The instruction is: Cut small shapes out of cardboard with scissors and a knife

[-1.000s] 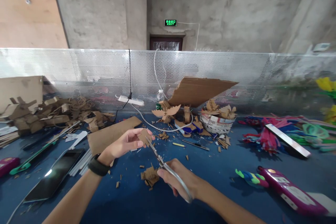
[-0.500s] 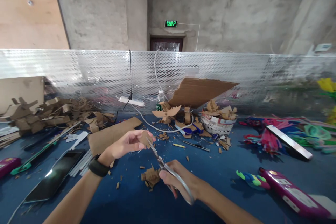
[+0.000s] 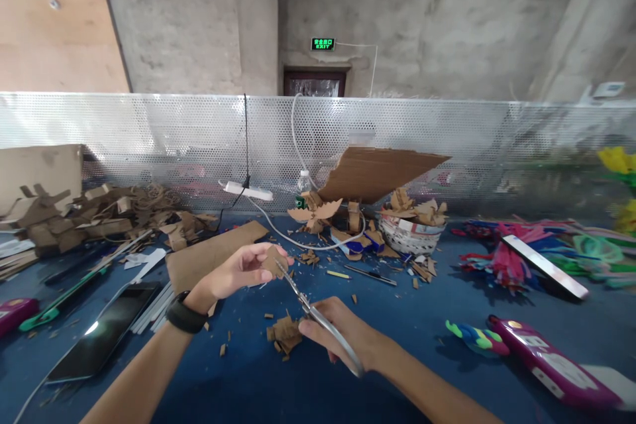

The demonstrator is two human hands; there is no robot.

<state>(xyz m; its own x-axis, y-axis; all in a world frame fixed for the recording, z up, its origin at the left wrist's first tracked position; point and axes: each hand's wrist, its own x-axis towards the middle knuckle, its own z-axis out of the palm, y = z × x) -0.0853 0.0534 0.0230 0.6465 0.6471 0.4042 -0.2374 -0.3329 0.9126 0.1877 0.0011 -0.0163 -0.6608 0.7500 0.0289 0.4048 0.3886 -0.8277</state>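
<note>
Between the thumb and fingers of my left hand (image 3: 243,271) is a small piece of cardboard (image 3: 273,262). My right hand (image 3: 342,334) is closed round the handles of metal scissors (image 3: 318,315). Their blades point up and left and meet the cardboard's right edge. Below the blades, a small clump of cut cardboard scraps (image 3: 285,334) lies on the blue table (image 3: 278,391). Behind my left hand rests a larger flat cardboard sheet (image 3: 213,253).
A phone (image 3: 106,331) lies left of my left forearm. At the back stand a woven basket (image 3: 413,238) of scraps and a leaning cardboard sheet (image 3: 377,172). To the right are a purple device (image 3: 551,361) and colourful strips (image 3: 511,262). Cardboard pieces (image 3: 99,215) pile up at left.
The scissor handles have drawn closer together in my right hand, which has shifted slightly up. My left hand and the cardboard piece stay almost still.
</note>
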